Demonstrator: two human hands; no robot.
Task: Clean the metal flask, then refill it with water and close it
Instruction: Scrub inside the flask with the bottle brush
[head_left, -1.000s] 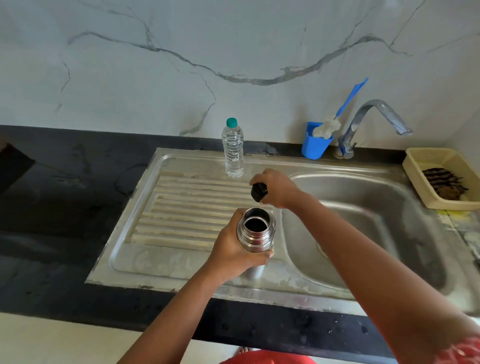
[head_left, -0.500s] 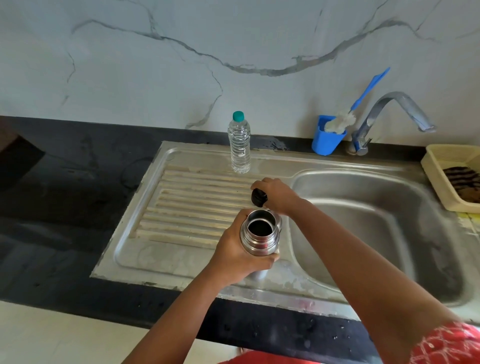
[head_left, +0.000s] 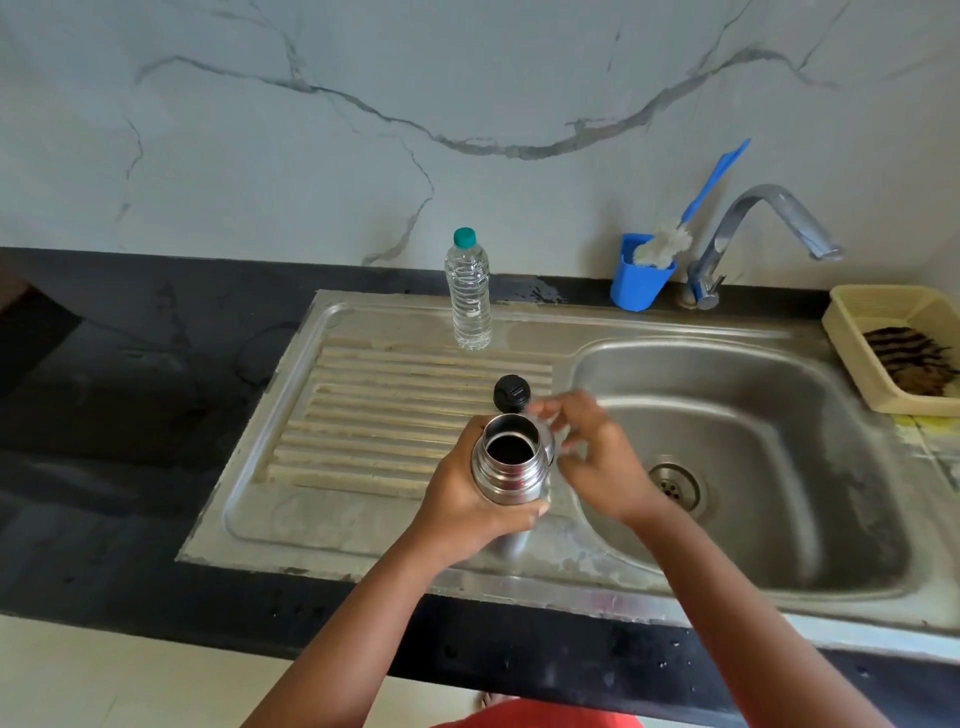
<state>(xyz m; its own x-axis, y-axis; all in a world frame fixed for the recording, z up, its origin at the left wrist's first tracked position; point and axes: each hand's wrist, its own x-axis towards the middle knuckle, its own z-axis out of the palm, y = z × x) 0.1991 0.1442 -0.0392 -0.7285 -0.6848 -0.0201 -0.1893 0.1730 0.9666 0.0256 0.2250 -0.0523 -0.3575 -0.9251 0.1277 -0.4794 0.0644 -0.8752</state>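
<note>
Flask (head_left: 511, 462) uncapped, upright over drainboard (head_left: 395, 410), grasped by left grip (head_left: 467, 499). Black cap (head_left: 511, 393) set down just behind. Right grip (head_left: 592, 457) blurred beside flask; state indeterminable. Remaining, by judgement: cleaning, refilling, closing.

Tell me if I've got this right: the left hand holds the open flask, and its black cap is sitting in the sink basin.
Not quite. The head view shows the black cap on the ribbed drainboard, not in the basin. The left hand does hold the open flask.
</note>
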